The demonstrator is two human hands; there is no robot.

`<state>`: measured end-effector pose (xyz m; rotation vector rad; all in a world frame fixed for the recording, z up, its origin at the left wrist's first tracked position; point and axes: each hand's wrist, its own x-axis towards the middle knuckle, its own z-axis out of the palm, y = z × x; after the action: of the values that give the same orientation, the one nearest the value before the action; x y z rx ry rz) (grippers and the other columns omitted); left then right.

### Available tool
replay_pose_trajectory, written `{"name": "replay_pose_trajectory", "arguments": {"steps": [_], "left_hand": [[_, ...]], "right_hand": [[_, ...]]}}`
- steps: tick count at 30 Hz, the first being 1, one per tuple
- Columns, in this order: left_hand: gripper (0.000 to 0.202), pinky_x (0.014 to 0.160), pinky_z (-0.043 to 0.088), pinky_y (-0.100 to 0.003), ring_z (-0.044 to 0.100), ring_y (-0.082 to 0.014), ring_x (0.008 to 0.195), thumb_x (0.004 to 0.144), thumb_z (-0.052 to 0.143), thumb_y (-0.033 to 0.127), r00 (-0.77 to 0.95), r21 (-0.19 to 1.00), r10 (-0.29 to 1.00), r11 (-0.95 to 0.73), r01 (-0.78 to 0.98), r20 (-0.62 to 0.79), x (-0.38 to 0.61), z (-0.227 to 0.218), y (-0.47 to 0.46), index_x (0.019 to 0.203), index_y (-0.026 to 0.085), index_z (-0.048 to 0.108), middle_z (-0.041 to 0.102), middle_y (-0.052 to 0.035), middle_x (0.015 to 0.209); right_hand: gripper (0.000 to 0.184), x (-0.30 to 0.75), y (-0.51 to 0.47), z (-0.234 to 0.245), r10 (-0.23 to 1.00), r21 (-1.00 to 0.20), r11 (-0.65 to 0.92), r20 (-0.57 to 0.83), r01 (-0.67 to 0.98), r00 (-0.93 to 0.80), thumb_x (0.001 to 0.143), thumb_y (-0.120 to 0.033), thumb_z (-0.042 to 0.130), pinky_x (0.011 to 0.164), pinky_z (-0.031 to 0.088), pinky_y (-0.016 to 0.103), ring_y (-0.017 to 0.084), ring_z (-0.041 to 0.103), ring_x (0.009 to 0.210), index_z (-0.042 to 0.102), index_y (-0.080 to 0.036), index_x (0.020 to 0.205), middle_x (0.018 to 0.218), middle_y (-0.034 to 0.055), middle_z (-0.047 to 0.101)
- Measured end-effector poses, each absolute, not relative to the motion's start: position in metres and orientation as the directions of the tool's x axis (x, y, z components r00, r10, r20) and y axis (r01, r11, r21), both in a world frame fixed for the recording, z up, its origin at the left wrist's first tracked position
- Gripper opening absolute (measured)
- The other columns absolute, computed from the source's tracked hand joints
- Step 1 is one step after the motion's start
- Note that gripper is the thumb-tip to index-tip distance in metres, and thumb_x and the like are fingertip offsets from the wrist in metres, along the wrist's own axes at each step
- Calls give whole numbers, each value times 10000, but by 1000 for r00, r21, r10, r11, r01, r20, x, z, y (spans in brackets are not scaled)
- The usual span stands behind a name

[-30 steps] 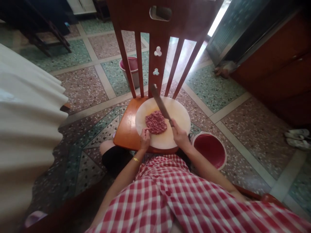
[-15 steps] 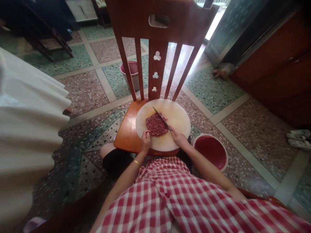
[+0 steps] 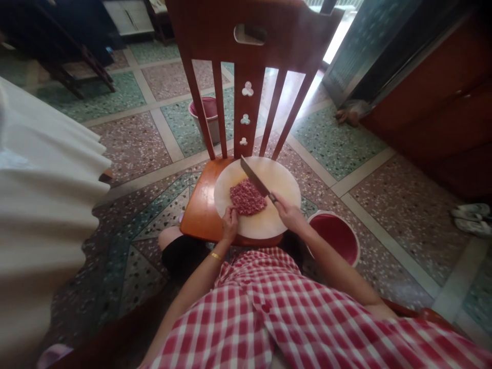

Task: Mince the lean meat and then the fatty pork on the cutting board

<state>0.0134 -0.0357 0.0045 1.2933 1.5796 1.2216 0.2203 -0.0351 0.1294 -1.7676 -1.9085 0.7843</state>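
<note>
Minced meat (image 3: 248, 198) lies heaped left of centre on a round white board (image 3: 285, 179) upon a wooden chair (image 3: 198, 212). Knife (image 3: 255, 178): handle clasped in closed fingers of the right hand (image 3: 289, 212). Left hand (image 3: 229, 224): fingers bunched at the meat's near-left edge; any hold cannot be told.

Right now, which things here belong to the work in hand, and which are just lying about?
In use:
knife, held by the right hand
meat, left hand at its edge
round board
chair under it

Seemingly just lying about:
bucket right of the chair
bin behind the chair
shoes at far right
</note>
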Motion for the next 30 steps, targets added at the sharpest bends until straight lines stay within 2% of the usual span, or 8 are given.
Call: {"name": "replay_pose_trajectory", "arguments": {"steps": [4,9,11,15,17,21,27,30], "left_hand": [[223,619,374,-224,471,-112,625,864,360,287,-212,961,977,25,275,35,14,3,-36,942,178,539,503,11,685],[227,628,378,-232,480,-117,625,865,356,287,-212,960,977,44,276,16,13,1,-35,939,174,539,514,6,685],[221,640,382,-234,491,-120,643,862,362,284,-209,960,978,37,276,22,13,1,-35,933,176,540,526,0,705],[215,632,382,-228,487,-118,639,857,372,284,-224,962,974,37,269,25,13,2,-35,931,180,545,518,7,694],[214,620,380,-225,478,-115,619,857,371,286,-229,965,973,40,257,21,13,2,-35,924,182,546,506,12,674],[208,622,382,-226,474,-116,616,860,364,278,-212,965,977,29,262,28,13,2,-36,914,184,541,496,12,663],[212,634,382,-228,470,-115,626,865,356,271,-209,958,977,30,284,31,14,6,-37,930,181,536,490,11,673],[212,635,383,-232,473,-116,627,864,355,272,-215,959,976,35,280,27,14,5,-38,926,180,536,499,7,682]], "right_hand": [[487,220,-38,137,993,-691,113,91,714,-69,918,-322,315,907,445,310,188,545,1103,310,-212,1393,1281,54,526],[446,222,-48,111,978,-611,-18,-177,792,-114,905,-302,339,872,468,367,235,588,1038,421,-217,1335,1160,74,615],[437,223,-47,117,984,-617,-4,-144,787,-108,906,-323,341,887,461,357,227,572,1064,431,-244,1327,1184,54,601],[477,214,-41,132,987,-669,152,71,727,-141,917,-334,325,919,443,310,189,529,1124,328,-240,1384,1275,30,531],[477,210,-42,126,986,-653,150,47,743,-158,914,-315,337,897,459,316,197,558,1086,330,-231,1383,1253,43,549],[421,217,-54,116,973,-567,48,-159,822,-167,900,-294,374,828,494,335,226,619,980,454,-249,1310,1135,50,631],[471,212,-52,140,993,-661,111,37,742,-115,918,-326,322,869,469,305,193,612,994,352,-218,1376,1133,66,632],[463,206,-45,124,992,-631,79,-29,772,-125,909,-298,341,854,476,316,205,619,979,375,-215,1363,1146,77,624]]}}
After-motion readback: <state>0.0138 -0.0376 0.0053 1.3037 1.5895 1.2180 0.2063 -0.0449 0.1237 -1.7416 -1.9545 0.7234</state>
